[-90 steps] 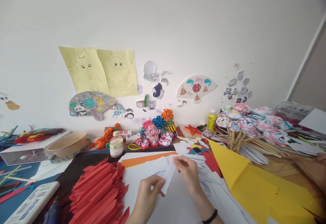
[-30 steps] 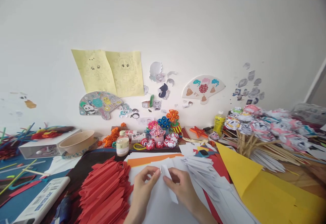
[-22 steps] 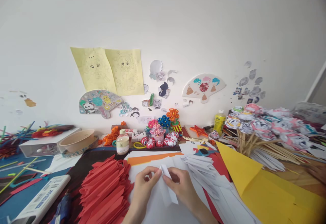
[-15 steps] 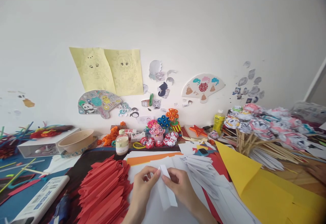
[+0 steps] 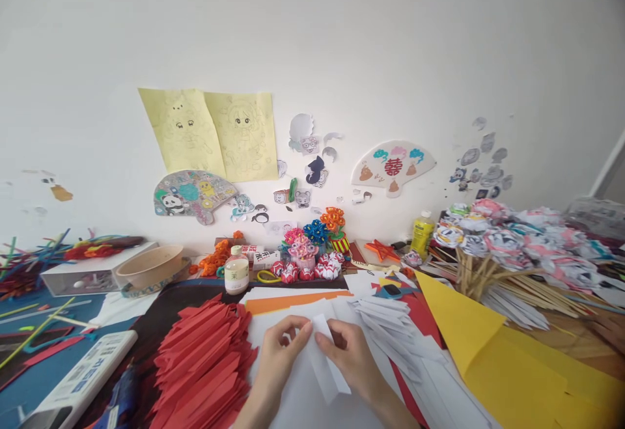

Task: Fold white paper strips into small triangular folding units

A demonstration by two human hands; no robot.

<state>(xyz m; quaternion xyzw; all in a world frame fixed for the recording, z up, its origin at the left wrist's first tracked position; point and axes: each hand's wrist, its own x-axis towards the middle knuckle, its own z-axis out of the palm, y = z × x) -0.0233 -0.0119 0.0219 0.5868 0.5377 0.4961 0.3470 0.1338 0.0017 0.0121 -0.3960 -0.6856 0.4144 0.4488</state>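
Between my two hands is a folded strip of white paper, its lower end pointing down toward me. My left hand pinches the strip's upper left edge between thumb and fingers. On the upper right edge, my right hand grips it with the thumb in front. White sheets lie beneath both hands. A heap of folded red paper strips is left of my left hand, and folded white strips are spread right of my right hand.
Yellow paper covers the right side. Paper flowers on sticks lie behind it. A small bottle and bead flowers stand at the back. A glue gun and long white box are at the left.
The view has shifted slightly. The strip's lower end has swung a little to the right, and both hands keep their hold on it.
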